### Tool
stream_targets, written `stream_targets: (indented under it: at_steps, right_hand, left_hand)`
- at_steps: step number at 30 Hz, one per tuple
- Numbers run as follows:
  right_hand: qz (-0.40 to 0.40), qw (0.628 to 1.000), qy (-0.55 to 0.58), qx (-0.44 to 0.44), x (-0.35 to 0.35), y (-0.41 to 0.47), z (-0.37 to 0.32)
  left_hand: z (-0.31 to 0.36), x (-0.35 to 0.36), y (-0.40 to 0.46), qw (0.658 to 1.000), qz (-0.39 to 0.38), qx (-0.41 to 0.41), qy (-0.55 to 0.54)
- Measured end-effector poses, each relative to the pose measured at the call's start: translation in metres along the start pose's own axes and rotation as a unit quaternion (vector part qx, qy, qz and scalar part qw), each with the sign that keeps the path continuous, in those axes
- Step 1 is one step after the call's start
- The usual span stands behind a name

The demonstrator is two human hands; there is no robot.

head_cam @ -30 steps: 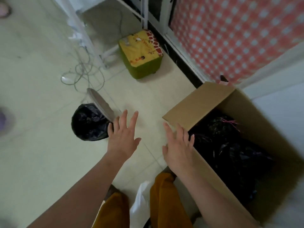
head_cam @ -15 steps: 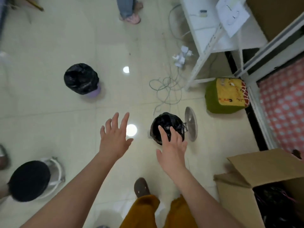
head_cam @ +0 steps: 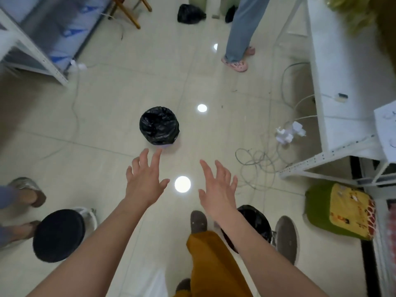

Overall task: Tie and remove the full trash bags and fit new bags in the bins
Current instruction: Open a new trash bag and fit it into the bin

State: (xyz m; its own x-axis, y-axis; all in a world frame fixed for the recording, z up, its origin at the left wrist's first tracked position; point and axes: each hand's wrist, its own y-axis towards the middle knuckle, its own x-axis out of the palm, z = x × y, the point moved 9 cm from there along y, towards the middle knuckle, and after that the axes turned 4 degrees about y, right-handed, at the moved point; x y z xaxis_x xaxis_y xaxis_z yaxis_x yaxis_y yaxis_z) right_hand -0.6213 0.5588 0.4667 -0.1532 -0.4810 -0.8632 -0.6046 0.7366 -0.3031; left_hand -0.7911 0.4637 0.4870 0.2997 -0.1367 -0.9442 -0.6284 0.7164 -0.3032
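Note:
A small bin lined with a black trash bag [head_cam: 159,125] stands on the tiled floor ahead of me, its purple base just showing. My left hand [head_cam: 144,181] reaches toward it with fingers spread, fingertips just short of the bin, holding nothing. To its right, my right hand [head_cam: 218,186] is stretched forward with spread fingers and is empty too. A second bin with a black bag [head_cam: 256,224] sits behind my right forearm, its round lid [head_cam: 286,239] tipped open beside it. A tied black bag [head_cam: 189,14] lies far back.
A black round stool [head_cam: 59,234] stands at lower left near someone's feet [head_cam: 27,192]. Another person's legs [head_cam: 237,46] are at the back. Loose cables [head_cam: 258,161] and a white shelf frame [head_cam: 334,146] lie to the right, with a green-yellow footstool [head_cam: 340,209].
My view has swung left and forward, away from the cardboard box. The purple-based bin now sits just ahead of both hands; the lidded bin has dropped behind my right arm.

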Motion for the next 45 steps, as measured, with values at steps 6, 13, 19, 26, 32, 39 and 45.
stream_targets:
  at_steps: [6,13,19,26,32,39,45]
  right_hand:
    - [-0.021,0.999,-0.021,-0.046,-0.033,0.113,-0.046]
    - [-0.036,0.996,-0.048,-0.072,-0.074,0.247,-0.110]
    - [-0.019,0.997,-0.035,-0.070,-0.114,0.366,-0.163]
    - [0.012,0.998,-0.017,-0.067,-0.182,0.490,-0.193]
    - [-0.008,0.994,-0.044,-0.099,-0.225,0.633,-0.196]
    - [-0.023,0.988,-0.077,-0.135,-0.298,0.796,-0.176]
    - [-0.047,0.984,-0.080,-0.151,-0.327,0.916,-0.205]
  left_hand:
    - [-0.018,-0.048,0.098,0.999,0.007,-0.034,-0.029]
    - [-0.045,-0.102,0.213,0.997,0.000,-0.050,-0.057]
    - [-0.065,-0.155,0.325,0.998,-0.014,-0.033,-0.049]
    - [-0.047,-0.237,0.464,1.000,0.012,-0.003,-0.020]
    - [-0.018,-0.269,0.601,0.999,0.015,-0.036,-0.013]
    - [0.043,-0.304,0.748,0.996,-0.003,-0.071,-0.046]
    - [0.040,-0.343,0.852,0.993,0.021,-0.094,-0.066]
